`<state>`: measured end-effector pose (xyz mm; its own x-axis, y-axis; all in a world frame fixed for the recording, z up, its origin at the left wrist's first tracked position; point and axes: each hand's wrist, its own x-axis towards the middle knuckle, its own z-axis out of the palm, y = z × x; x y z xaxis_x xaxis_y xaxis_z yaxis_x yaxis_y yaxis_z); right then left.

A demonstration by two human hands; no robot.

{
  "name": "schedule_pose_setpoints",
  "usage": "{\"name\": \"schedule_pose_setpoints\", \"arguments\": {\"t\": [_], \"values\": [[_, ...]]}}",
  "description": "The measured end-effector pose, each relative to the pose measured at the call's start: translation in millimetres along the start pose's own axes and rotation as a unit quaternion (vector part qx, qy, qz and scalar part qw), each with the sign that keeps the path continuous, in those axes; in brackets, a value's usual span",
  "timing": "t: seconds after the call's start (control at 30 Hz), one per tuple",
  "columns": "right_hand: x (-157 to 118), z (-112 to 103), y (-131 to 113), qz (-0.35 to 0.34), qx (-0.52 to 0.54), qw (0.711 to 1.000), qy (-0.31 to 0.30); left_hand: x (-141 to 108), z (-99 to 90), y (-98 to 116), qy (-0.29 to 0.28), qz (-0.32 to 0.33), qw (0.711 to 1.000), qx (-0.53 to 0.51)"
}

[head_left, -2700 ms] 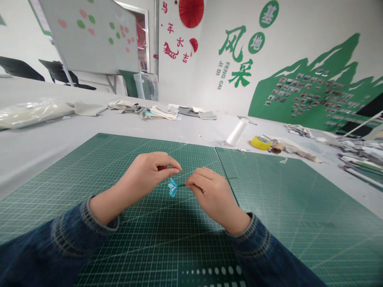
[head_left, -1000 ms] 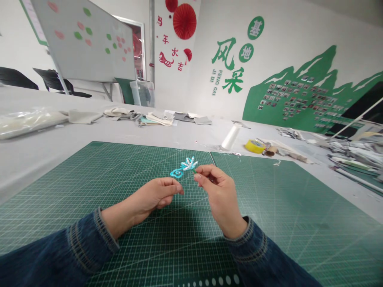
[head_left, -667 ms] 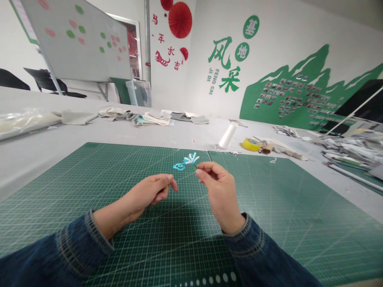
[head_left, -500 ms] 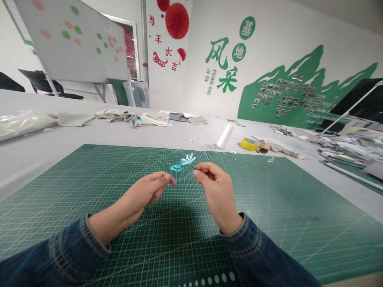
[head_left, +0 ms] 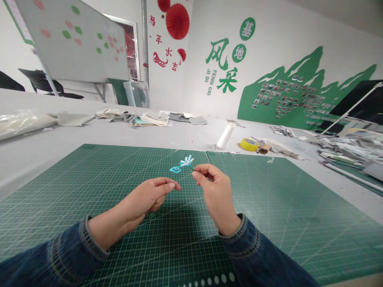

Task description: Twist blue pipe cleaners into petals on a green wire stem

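Pinched between the thumb and fingers of my right hand [head_left: 216, 191] is the green stem of a small ornament. Its blue and white flower [head_left: 186, 161] fans upward, and a light-blue looped piece [head_left: 176, 170] extends to its left. My left hand [head_left: 152, 195] is a little lower and to the left, apart from the ornament, with its thumb resting against the bent fingers. What it grips, if anything, is too small to make out. Something small and green shows just below it. Both hands are above the green cutting mat [head_left: 74, 179].
Behind the mat stand a white cone [head_left: 226, 136], a roll of yellow tape [head_left: 249, 144] and a cardboard tube [head_left: 265, 148]. Fabric scraps [head_left: 155, 118] lie along the table's back. More cloth [head_left: 353, 143] is piled at the right, and a plastic-wrapped bundle [head_left: 25, 124] lies left.
My left hand has moved slightly right and down, its index finger now reaching further right. My right hand and the ornament have shifted slightly left and down.
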<state>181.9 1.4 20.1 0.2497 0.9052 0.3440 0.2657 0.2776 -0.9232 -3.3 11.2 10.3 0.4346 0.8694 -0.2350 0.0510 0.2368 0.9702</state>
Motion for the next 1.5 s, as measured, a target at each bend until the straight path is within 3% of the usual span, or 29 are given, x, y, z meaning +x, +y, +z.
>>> {"name": "schedule_pose_setpoints", "arguments": {"t": [0.17, 0.3, 0.43, 0.53, 0.63, 0.7, 0.8, 0.93, 1.03, 1.1, 1.2, 1.27, 1.33, 1.4, 1.43, 1.5], "values": [[0, -1, 0, -0.003, -0.019, 1.000, 0.012, -3, 2.9, 3, 0.016, 0.038, 0.999, 0.035], [2, -1, 0, -0.001, -0.024, 1.000, 0.010, -5, 2.1, 10, 0.026, 0.047, 0.990, 0.128], [1, 0, 1, -0.006, -0.039, 0.999, 0.001, -7, -0.2, 11, 0.015, 0.112, 0.949, 0.296], [-2, 1, 3, -0.057, -0.078, 0.995, -0.004, -10, -2.7, 6, 0.055, 0.206, 0.858, 0.468], [-6, 2, 5, -0.153, -0.149, 0.977, -0.014, -17, -4.4, 2, 0.091, 0.321, 0.712, 0.618], [-8, 2, 6, -0.207, -0.200, 0.957, -0.034, -22, -5.6, 4, 0.092, 0.379, 0.634, 0.668], [-10, 2, 5, -0.268, -0.270, 0.922, -0.071, -29, -9.7, 11, 0.109, 0.438, 0.565, 0.691], [-10, 3, 4, -0.344, -0.331, 0.868, -0.139, -30, -21.7, 20, 0.140, 0.470, 0.520, 0.699], [-10, 4, 2, -0.375, -0.297, 0.857, -0.190, -26, -31.8, 22, 0.166, 0.479, 0.524, 0.685], [-10, 4, 0, -0.367, -0.240, 0.873, -0.215, -21, -37.1, 20, 0.184, 0.473, 0.554, 0.660], [-10, 5, -3, -0.323, -0.154, 0.902, -0.242, -11, -43.0, 18, 0.182, 0.440, 0.645, 0.598], [-10, 5, -5, -0.293, -0.118, 0.916, -0.249, -5, -46.3, 16, 0.156, 0.403, 0.719, 0.544], [-10, 5, -5, -0.284, -0.112, 0.920, -0.247, -1, -48.7, 16, 0.132, 0.368, 0.771, 0.502], [-10, 4, -4, -0.304, -0.144, 0.911, -0.239, 0, -49.2, 17, 0.127, 0.359, 0.781, 0.495], [-10, 4, -3, -0.321, -0.174, 0.901, -0.234, -1, -48.3, 17, 0.137, 0.370, 0.767, 0.506], [-9, 3, 0, -0.359, -0.251, 0.873, -0.212, -6, -43.8, 18, 0.163, 0.404, 0.711, 0.552]]}}
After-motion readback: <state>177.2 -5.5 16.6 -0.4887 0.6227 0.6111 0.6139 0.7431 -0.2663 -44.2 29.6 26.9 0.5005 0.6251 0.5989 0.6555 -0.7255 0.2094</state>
